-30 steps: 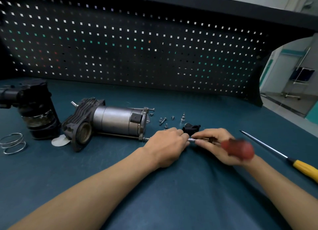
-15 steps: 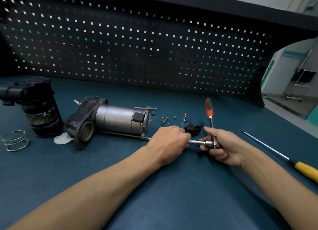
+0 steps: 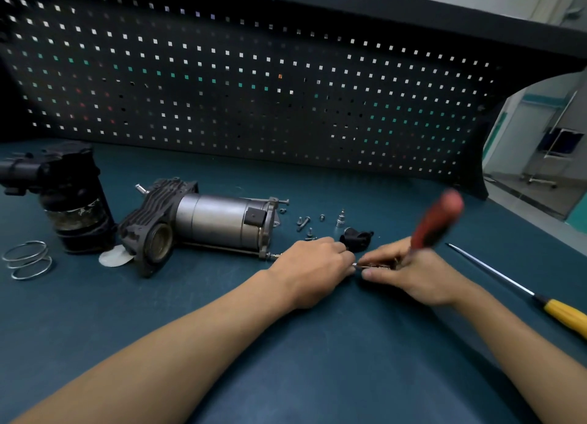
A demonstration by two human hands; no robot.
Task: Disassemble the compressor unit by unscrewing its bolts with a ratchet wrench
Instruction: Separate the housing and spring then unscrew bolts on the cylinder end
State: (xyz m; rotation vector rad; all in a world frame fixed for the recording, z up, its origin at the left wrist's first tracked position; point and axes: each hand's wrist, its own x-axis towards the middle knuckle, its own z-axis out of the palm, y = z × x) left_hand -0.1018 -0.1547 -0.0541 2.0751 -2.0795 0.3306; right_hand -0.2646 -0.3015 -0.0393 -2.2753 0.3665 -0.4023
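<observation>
Hands on ratchet wrench (image 3: 435, 220) beside compressor unit (image 3: 219, 223)

Head-cam view down onto a teal bench mat (image 3: 286, 360) w/ a dark pegboard (image 3: 254, 90) behind. Compressor unit lies on its side at centre-left, silver motor body pointing right, dark finned head at its left end. A long bolt (image 3: 274, 256) pokes out of the near corner of the end plate, just left of the left hand (image 3: 317, 261).

Left hand: fingers curled down over the front of the wrench's metal shaft (image 3: 371, 266); the tip is hidden under the hand. Right hand (image 3: 409, 271): fingers and thumb wrapped round the wrench's head end, touching the mat. The red handle sticks up and to the right, motion-blurred.

Behind the hands: loose bolts (image 3: 305, 223), a small silver socket (image 3: 341, 220) standing upright, and a black plastic part (image 3: 357, 237). Far right: yellow-handled screwdriver (image 3: 565, 315) lying flat, well apart from the hands. Far left: black cylindrical part (image 3: 73, 198) standing upright, a wire spring (image 3: 27, 260) beside it, and a white disc (image 3: 112, 258) btwn it and the compressor head.
</observation>
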